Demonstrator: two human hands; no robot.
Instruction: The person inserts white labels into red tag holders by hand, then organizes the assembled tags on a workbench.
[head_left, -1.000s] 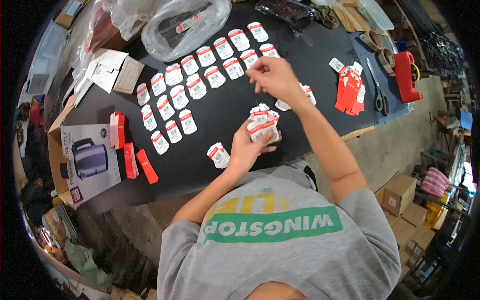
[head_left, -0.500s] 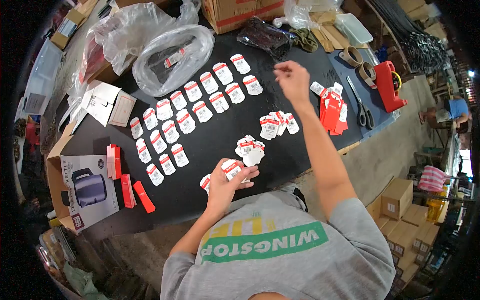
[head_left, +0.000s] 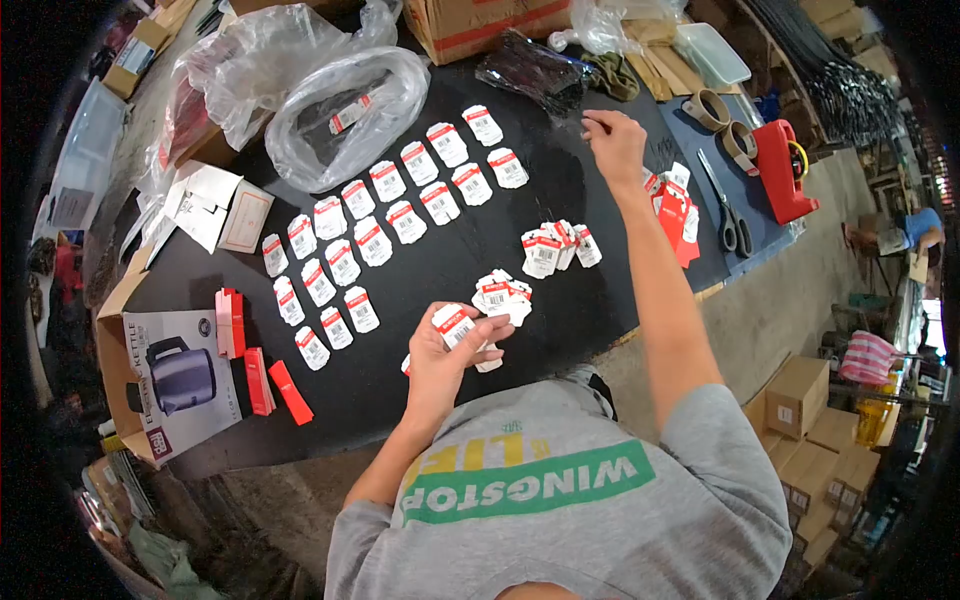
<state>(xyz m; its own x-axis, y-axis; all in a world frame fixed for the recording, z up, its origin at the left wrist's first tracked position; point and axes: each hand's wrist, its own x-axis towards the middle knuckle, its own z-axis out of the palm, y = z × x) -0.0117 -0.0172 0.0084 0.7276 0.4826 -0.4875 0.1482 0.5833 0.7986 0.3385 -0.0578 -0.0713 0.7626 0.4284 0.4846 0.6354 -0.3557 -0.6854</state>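
In my left hand [head_left: 455, 338], thumb and fingers grip a few white tags [head_left: 453, 322] above the worktop [head_left: 570, 310], close to its near edge. Each tag is small card with clipped corners; the top one has a red band and a black barcode. My right hand [head_left: 612, 140] is raised toward the far right, fingers curled with the tips close together; I cannot tell whether they pinch anything. Just beyond my left hand is a loose heap of matching tags [head_left: 502, 296], with another [head_left: 560, 248] farther off. Slanting rows of tags [head_left: 406, 222] run from the middle toward the left edge. Along the far-left side, a clear plastic bag [head_left: 412, 92] forms a ring with one red-and-white tag [head_left: 350, 114] inside. At the left edge stands a small white carton [head_left: 246, 218], contents hidden. At the near left corner is an electric kettle box [head_left: 205, 425], its inside not visible, beside red strips [head_left: 259, 380]. A clear tub [head_left: 722, 75] sits at the far right corner; scissors [head_left: 737, 230] lie along the right edge.
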